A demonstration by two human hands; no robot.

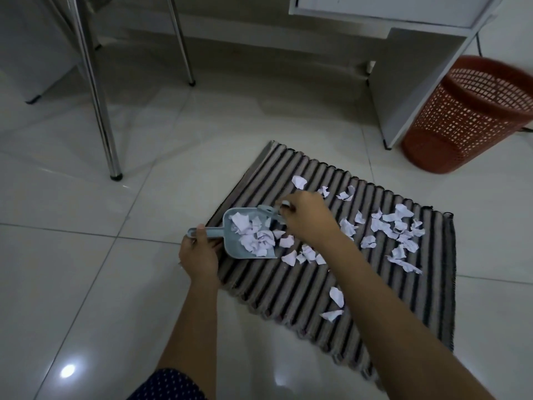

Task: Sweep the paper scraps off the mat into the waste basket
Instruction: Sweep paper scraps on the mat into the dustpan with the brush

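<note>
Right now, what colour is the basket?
Basket: orange-red lattice, best in head view.

Person seen from above: both forearms bare, left hand point(199, 255) and right hand point(305, 223) bare too. Navy garment point(170, 385) with small white dots showed at lower frame edge; kind of garment unclear.

Waste basket point(467, 116), 2 o'clock: cut by right edge, rim blurred. My right hand point(308, 220) hides most of the brush point(268, 210); left hand point(199, 255) covers part of dustpan handle point(215, 232).
</note>
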